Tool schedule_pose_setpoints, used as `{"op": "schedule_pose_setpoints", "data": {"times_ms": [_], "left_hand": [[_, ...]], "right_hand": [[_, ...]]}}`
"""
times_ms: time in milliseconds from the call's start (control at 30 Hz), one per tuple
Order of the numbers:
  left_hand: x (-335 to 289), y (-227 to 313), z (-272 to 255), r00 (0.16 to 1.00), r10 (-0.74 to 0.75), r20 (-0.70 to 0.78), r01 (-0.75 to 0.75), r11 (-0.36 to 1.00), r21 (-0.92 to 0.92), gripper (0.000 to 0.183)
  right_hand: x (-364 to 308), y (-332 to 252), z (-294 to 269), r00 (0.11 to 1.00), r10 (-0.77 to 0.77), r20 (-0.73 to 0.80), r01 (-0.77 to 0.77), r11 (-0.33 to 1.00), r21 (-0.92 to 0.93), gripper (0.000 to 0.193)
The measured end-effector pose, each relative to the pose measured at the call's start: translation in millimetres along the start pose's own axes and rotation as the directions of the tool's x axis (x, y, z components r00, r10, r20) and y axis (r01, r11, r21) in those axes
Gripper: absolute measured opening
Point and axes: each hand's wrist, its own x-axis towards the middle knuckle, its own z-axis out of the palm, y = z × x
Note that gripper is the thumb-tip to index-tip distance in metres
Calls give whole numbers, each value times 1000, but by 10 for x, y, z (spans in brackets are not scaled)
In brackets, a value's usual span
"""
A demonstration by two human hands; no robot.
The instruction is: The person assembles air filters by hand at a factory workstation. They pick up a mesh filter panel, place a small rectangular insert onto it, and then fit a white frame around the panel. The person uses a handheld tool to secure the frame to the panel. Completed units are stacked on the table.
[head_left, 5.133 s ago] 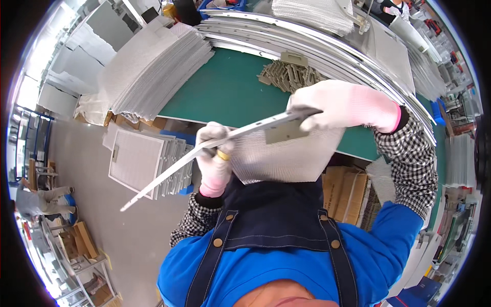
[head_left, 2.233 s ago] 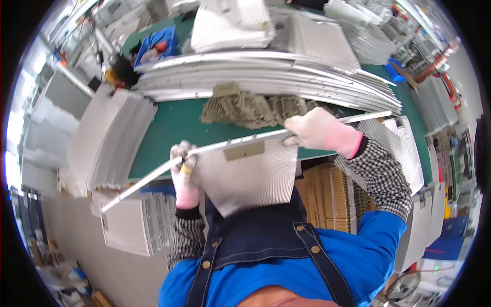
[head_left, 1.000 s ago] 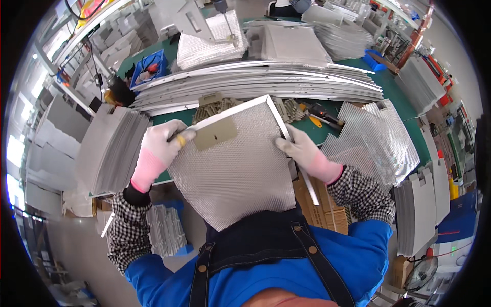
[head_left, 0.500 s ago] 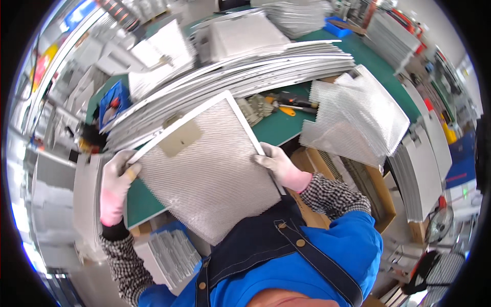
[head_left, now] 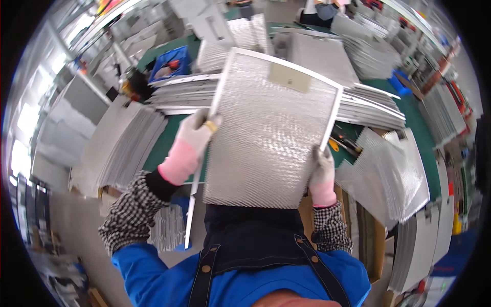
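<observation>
In both gloved hands I hold up a silvery mesh filter panel (head_left: 266, 143). White frame strips edge its far side and its left and right sides, while bare mesh shows along the near edge. A beige patch (head_left: 289, 78) sits near the far edge. My left hand (head_left: 192, 140) is closed on the left side, its thumb over the front. My right hand (head_left: 322, 174) grips the lower right side, with some fingers hidden behind the panel. Below my left hand a thin white strip (head_left: 192, 210) slants down past the table edge; its upper end is hidden.
Stacked white strips (head_left: 186, 94) lie across the green table (head_left: 171, 140) behind the panel. Loose mesh sheets (head_left: 383, 174) lie at the right, beside yellow-handled tools (head_left: 341, 142). A blue bin (head_left: 171, 64) stands far left. A cardboard box (head_left: 378, 250) sits below right.
The panel has risen and turned clockwise, still in both hands. My left hand has moved right and up; my right hand has shifted right. The view has swung left.
</observation>
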Motion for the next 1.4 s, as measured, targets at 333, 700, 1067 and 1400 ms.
{"op": "schedule_pose_setpoints", "data": {"times_ms": [333,700,1067,1400], "left_hand": [[-173,-495,178,961,-90,263,221,819,-530,42],[-405,-764,189,975,-117,188,183,903,-387,39],[-480,-804,149,975,-88,206,173,880,-443,42],[-321,-258,-320,992,-3,125,-2,999,39,34]], "right_hand": [[-30,85,-96,992,60,112,-50,995,-90,43],[-142,-60,38,999,-43,-21,40,992,-122,37],[-51,-181,109,993,-20,112,-1,983,183,37],[-307,496,86,982,21,-187,-21,1000,2,44]]}}
